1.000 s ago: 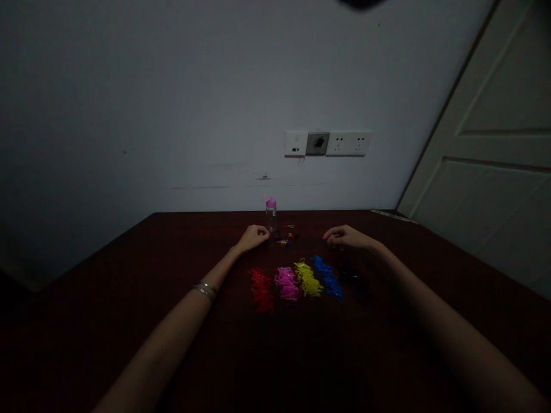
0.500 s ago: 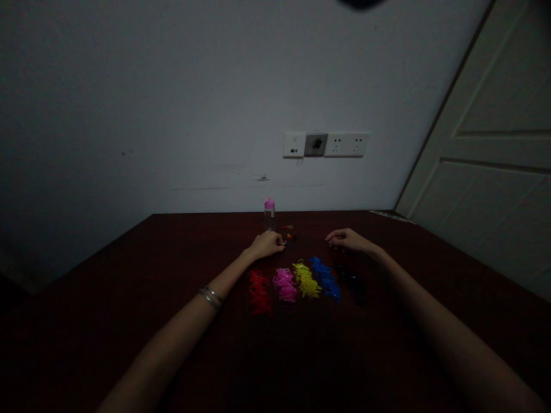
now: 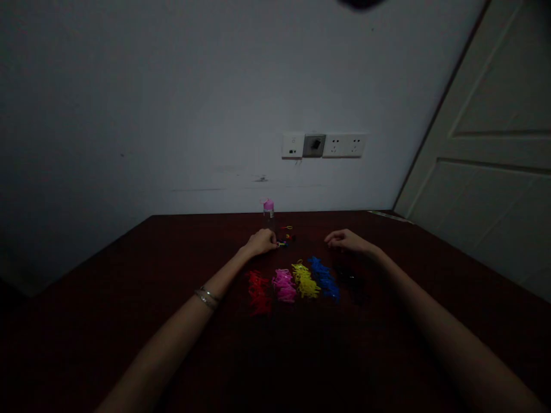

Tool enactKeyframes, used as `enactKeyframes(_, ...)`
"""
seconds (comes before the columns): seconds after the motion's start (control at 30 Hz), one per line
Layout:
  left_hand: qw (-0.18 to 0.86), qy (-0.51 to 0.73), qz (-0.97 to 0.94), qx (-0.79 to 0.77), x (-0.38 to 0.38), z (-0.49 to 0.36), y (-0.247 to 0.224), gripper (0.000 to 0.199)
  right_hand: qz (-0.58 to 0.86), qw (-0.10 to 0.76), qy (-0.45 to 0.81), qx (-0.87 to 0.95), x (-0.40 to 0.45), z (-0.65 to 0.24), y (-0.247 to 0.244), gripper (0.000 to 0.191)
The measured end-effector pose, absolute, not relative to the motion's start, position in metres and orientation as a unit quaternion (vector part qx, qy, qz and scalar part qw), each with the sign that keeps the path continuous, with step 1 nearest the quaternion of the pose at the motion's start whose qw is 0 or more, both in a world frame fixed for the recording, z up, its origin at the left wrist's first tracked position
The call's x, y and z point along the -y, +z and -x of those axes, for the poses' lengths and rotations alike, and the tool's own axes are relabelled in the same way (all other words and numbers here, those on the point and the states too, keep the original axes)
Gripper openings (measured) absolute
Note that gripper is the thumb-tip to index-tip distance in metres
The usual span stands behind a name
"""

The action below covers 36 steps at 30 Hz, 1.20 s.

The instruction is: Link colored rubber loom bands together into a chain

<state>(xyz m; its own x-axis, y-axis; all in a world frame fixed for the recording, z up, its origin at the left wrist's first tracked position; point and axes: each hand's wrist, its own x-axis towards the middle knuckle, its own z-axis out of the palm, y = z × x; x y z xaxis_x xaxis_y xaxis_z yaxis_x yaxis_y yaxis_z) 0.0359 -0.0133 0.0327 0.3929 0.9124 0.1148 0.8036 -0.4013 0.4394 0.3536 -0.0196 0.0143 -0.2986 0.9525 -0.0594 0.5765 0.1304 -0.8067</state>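
My left hand (image 3: pixel 262 242) rests on the dark red table with its thumb and fingers pinched together. At its fingertips is the pale yellow end of a short strand of small linked elastic bands (image 3: pixel 282 244), with blue at its other end. Apart from it on the right, my right hand (image 3: pixel 348 240) lies on the table, fingers loosely bent and nothing visible in them. Nearer to me lie piles of elastic bands: red (image 3: pixel 259 292), pink (image 3: pixel 284 285), yellow (image 3: pixel 306 280), blue (image 3: pixel 324 279) and black (image 3: pixel 350 277). The black pile barely shows in the dim light.
A clear bottle with a pink cap (image 3: pixel 268 205) stands behind my left hand. Beside it lie a red-and-yellow band piece (image 3: pixel 287 228) and another small coloured piece (image 3: pixel 290 236). A wall with sockets (image 3: pixel 343 145) bounds the table's back; a white door (image 3: pixel 495 149) is at the right.
My left hand has shifted slightly left, so more of the small band strand beside its fingertips shows. My right hand has stayed nearly in place.
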Motion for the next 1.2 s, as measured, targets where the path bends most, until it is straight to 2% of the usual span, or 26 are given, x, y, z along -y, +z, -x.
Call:
enactKeyframes(0.47, 0.211, 0.163, -0.821, -0.506, 0.002, -0.023, 0.029, 0.009, 0.541, 0.248, 0.384, 0.706, 0.020, -0.353, 0.016, 0.030)
enactKeyframes(0.67, 0.306, 0.157, -0.828, -0.442, 0.004, -0.007, 0.051, 0.011, 0.544, 0.246, 0.380, 0.707, 0.020, -0.353, 0.015, 0.031)
enactKeyframes(0.77, 0.386, 0.082, -0.825, -0.405, 0.006, 0.006, 0.062, 0.011, 0.540, 0.239, 0.377, 0.713, 0.019, -0.353, 0.015, 0.032)
enactKeyframes(0.9, 0.462, -0.141, -0.786, -0.385, 0.009, 0.021, 0.068, 0.025, 0.541, 0.240, 0.366, 0.719, 0.020, -0.352, 0.015, 0.033)
enactKeyframes(0.97, 0.471, -0.211, -0.773, -0.368, 0.010, 0.025, 0.067, 0.031, 0.540, 0.242, 0.364, 0.719, 0.021, -0.352, 0.015, 0.032)
enactKeyframes(1.07, 0.480, -0.191, -0.772, -0.370, 0.007, 0.028, 0.065, 0.033, 0.537, 0.244, 0.367, 0.719, 0.022, -0.351, 0.016, 0.031)
enactKeyframes(1.2, 0.464, -0.084, -0.781, -0.409, 0.000, 0.031, 0.059, 0.033, 0.534, 0.247, 0.353, 0.727, 0.023, -0.342, 0.021, 0.030)
